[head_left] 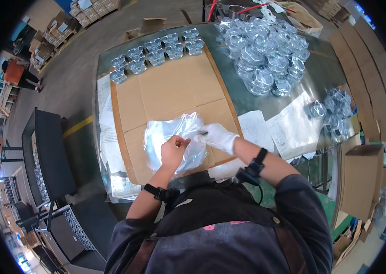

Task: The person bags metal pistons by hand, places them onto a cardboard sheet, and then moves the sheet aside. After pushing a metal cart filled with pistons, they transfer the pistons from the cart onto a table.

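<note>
A stack of clear plastic bags (pixel 160 134) lies on the near part of a flat cardboard sheet (pixel 174 86). My bare left hand (pixel 173 150) rests over the bags, its thumb and fingers pinched together on the plastic. From the right, my right hand (pixel 219 138), in a white glove, grips the raised edge of a bag between thumb and fingers. Along the far edge of the cardboard stand two rows of shiny round clear-looking pieces (pixel 156 57); their exact kind is too small to tell.
A large heap of similar pieces wrapped in clear plastic (pixel 266 55) covers the table's far right. A smaller cluster (pixel 337 114) sits at the right edge. Paper sheets (pixel 293 121) lie beside the cardboard. Cardboard boxes (pixel 362 180) stand right; a black rack (pixel 49 157) stands left.
</note>
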The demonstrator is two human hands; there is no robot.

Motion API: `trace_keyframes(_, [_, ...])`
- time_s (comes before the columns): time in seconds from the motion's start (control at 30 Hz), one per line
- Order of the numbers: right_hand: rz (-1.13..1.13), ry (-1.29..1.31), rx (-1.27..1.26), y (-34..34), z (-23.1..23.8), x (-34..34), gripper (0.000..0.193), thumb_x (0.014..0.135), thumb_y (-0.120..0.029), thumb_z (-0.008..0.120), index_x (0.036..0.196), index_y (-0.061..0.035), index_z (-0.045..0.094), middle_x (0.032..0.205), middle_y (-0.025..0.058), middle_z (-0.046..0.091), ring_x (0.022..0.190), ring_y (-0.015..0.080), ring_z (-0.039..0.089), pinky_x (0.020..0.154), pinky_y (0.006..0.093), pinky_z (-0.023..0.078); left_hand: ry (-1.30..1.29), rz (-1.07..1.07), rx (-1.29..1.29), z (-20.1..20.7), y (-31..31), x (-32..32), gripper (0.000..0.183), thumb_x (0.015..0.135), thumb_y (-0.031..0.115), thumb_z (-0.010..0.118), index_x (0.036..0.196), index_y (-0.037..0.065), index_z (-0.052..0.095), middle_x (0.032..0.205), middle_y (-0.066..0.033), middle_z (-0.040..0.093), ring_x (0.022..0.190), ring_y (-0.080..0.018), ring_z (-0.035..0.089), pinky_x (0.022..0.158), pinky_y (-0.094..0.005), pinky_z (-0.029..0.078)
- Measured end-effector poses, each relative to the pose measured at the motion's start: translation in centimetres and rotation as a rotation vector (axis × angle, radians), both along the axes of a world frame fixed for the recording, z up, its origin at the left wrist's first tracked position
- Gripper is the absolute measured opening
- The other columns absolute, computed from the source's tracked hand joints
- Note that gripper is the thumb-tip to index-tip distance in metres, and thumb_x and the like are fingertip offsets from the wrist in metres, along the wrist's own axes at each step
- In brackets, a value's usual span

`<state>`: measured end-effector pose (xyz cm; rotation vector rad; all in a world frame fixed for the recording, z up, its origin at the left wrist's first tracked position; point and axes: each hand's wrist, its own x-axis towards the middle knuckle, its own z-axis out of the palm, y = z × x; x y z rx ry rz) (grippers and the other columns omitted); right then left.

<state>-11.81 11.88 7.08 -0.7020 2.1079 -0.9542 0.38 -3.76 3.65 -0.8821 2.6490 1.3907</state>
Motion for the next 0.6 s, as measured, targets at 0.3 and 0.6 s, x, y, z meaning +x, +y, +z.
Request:
trace_keyframes(0.3, [-0.242,-0.909,-0.384,-4.6,-2.0,-3.9,0.019,0.082,-0.025,0.071,0.081,-0.007,0.066,0.06,-0.0025,0.054,0.046,0.0043,0.043,0.041,0.0208,0.032,0.114,0.047,0.417,2.5,-1.8,-4.2,0.035,0.08,0.026,0.074,0.1,0.001,0.06,0.075,-0.0017,0.06,0.065,-0.0085,0.053,0.057,-0.0235,0.046])
trace_keyframes(0.6, [-0.339,0.87,0.06,-12.1,-4.7,-24.3,0.028,0.089,-0.027,0.05,0.092,-0.001,0.061,0.086,0.0185,0.065,0.077,0.0358,0.064,0.068,0.0417,0.054,0.299,0.279,0.085,4.8,-10.3,-9.7,0.009,0.086,0.007,0.06,0.092,0.005,0.066,0.075,-0.0047,0.059,0.061,-0.0142,0.055,0.056,-0.0277,0.045])
